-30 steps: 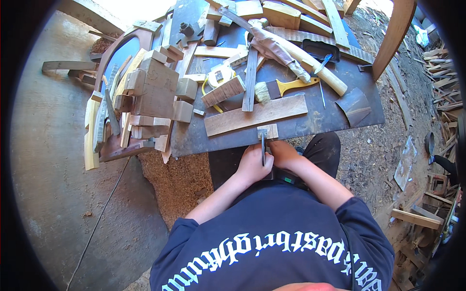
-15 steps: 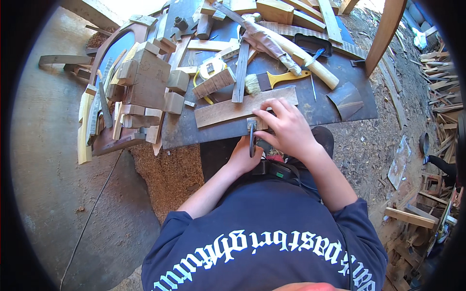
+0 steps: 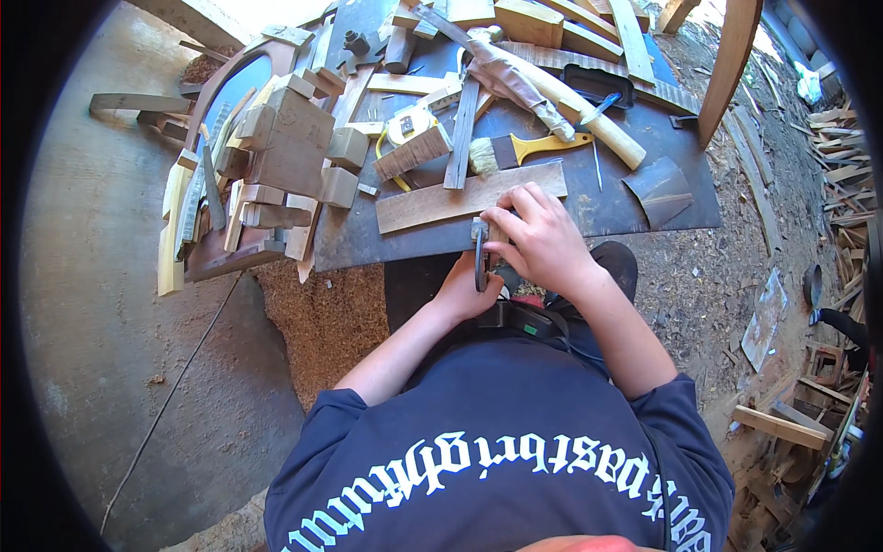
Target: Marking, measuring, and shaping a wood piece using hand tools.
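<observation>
At the near edge of the dark worktable (image 3: 349, 247), my left hand (image 3: 464, 293) is closed round the lower part of a dark curved metal clamp (image 3: 480, 259), just below the tabletop. My right hand (image 3: 544, 237) pinches a small wooden block (image 3: 498, 235) beside the clamp's upper end, with thumb and fingers bent over it. Its palm side is hidden, and so are most of the left fingers. Right behind the hands lies a flat wooden board (image 3: 432, 208), which the right fingertips overlap in view.
Beyond the board are a yellow-handled brush (image 3: 543, 145), a tape measure (image 3: 411, 124), a dark wood strip (image 3: 462, 133) and a cloth-wrapped tool (image 3: 520, 87). Wooden blocks (image 3: 294, 143) crowd the left side. A thin metal sheet (image 3: 659, 193) lies right. Scrap wood (image 3: 782, 427) is on the ground.
The whole view has shifted slightly. Both hands stay at the table edge with the clamp and the small block, in nearly the same pose.
</observation>
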Available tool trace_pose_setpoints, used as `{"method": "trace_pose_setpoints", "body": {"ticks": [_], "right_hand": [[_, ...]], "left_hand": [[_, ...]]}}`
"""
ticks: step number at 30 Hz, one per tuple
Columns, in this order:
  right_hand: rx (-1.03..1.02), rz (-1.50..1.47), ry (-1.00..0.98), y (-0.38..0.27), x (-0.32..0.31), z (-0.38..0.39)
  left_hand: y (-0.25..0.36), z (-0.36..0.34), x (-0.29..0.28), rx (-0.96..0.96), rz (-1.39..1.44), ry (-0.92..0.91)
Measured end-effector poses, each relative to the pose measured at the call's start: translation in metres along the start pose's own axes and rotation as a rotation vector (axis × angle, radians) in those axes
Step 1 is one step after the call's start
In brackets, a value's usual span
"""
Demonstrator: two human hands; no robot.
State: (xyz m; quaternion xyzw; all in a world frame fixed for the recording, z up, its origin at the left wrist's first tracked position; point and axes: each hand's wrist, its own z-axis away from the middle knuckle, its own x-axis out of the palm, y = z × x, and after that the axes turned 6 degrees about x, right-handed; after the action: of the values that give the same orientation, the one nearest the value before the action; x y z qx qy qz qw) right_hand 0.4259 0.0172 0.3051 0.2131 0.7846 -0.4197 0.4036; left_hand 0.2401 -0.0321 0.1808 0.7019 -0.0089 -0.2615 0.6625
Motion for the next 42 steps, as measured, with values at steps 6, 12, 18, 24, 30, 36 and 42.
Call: {"method": "trace_pose_setpoints", "body": {"ticks": [6,12,18,24,30,36,42], "right_hand": [[-0.055,-0.044,0.133,0.002,0.005,0.003],[-0.022,-0.166,0.164,0.017,0.030,0.077],[0.853,-0.786,-0.197,0.070,0.107,0.083],[0.466,-0.736,-0.445,0.085,0.135,0.052],[0.249,-0.340,-0.332,0.091,0.137,0.045],[0.266,-0.038,-0.021,0.068,0.147,0.042],[0.387,0.105,-0.012,0.048,0.128,0.039]], "left_hand": [[0.004,-0.002,-0.011,0.027,-0.063,-0.084],[0.011,0.000,-0.011,-0.074,-0.148,-0.064],[0.019,-0.005,-0.018,-0.137,-0.253,-0.143],[0.025,-0.007,-0.018,-0.095,-0.287,-0.135],[0.017,-0.006,-0.012,-0.069,-0.245,-0.118],[0.009,-0.002,0.000,0.013,-0.287,0.004],[0.016,0.002,0.002,0.044,-0.240,0.082]]}}
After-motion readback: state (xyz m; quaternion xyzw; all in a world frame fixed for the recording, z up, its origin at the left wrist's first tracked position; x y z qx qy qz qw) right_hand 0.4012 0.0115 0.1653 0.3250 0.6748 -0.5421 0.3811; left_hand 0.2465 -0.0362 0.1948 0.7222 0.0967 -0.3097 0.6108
